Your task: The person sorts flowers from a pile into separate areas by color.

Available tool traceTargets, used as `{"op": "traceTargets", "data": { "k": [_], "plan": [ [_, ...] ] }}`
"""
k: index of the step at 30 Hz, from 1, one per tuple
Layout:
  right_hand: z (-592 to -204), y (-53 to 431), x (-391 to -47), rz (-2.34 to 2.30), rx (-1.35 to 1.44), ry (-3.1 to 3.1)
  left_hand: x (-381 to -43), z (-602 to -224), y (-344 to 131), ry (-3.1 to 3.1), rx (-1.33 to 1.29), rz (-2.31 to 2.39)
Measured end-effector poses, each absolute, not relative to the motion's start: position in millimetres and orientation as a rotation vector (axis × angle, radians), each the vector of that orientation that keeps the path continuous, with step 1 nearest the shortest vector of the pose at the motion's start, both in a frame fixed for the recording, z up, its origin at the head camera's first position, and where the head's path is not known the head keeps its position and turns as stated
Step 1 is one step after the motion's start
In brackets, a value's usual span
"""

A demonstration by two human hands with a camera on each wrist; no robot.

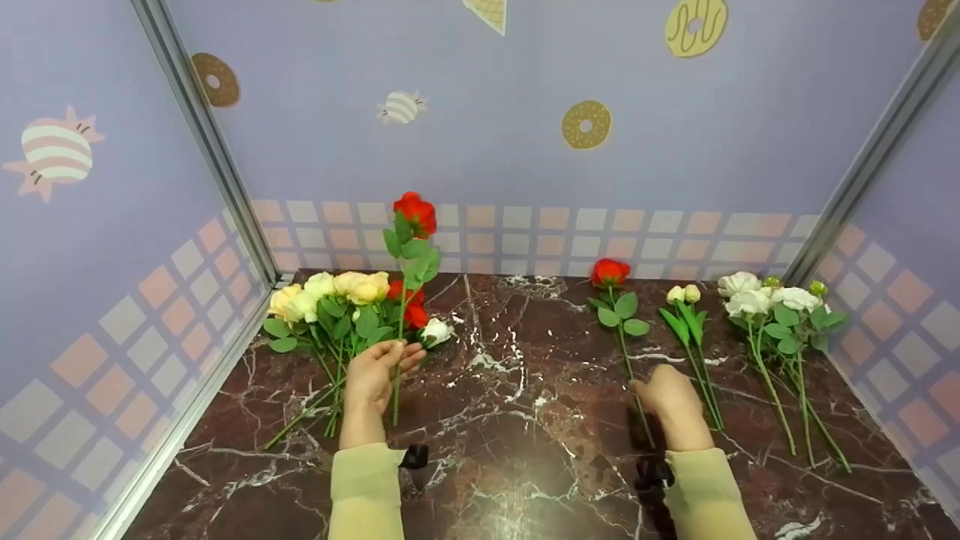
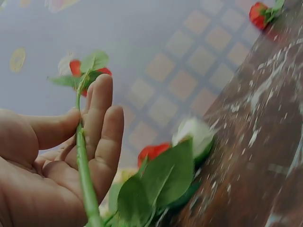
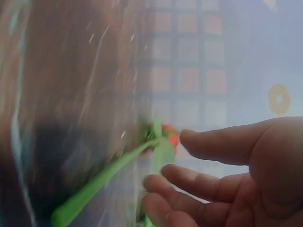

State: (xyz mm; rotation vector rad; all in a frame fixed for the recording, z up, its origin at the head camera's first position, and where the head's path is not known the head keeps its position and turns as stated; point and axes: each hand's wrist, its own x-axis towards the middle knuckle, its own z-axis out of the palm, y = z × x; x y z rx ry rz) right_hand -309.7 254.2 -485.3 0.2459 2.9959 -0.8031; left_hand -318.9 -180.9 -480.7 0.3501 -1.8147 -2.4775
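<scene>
Lilac wall panels point(image 1: 502, 112) printed with brown and yellow doughnuts point(image 1: 572, 126), joined by grey metal corner posts point(image 1: 212, 146), around a dark red-brown marbled tabletop point(image 1: 525, 472). Upright in front of the back panel, a long-stemmed red rose with green leaves point(image 1: 415, 214), pinched at the stem by thumb and fingers of the left hand point(image 1: 375, 371). Just beside, a heap of pale yellow roses point(image 1: 319, 285), red blooms point(image 1: 417, 316) and a white bloom point(image 1: 435, 330). Near a second red rose point(image 1: 610, 271), bloom toward the back, the right hand point(image 1: 671, 401), thumb and fingers loosely parted; impossible to tell whether touching the stem. Farther right, cream tulip-like buds point(image 1: 676, 294), then white roses point(image 1: 750, 301).
</scene>
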Motion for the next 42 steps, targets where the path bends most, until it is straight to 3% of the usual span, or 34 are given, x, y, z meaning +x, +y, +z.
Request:
{"op": "traceTargets", "data": {
  "k": [12,24,42],
  "plan": [
    [-484,182,-297,-1.123,-0.145,3.130,-323,-475,-142,-1.718,0.158,-2.653],
    [-496,119,-278,-1.821,-0.435,2.463,-321,-475,-101,-1.801,0.006,-2.744],
    [-514,104,-276,-2.136,-0.288,1.995,-311,-484,-46,-1.858,-0.130,-2.727]
  ]
}}
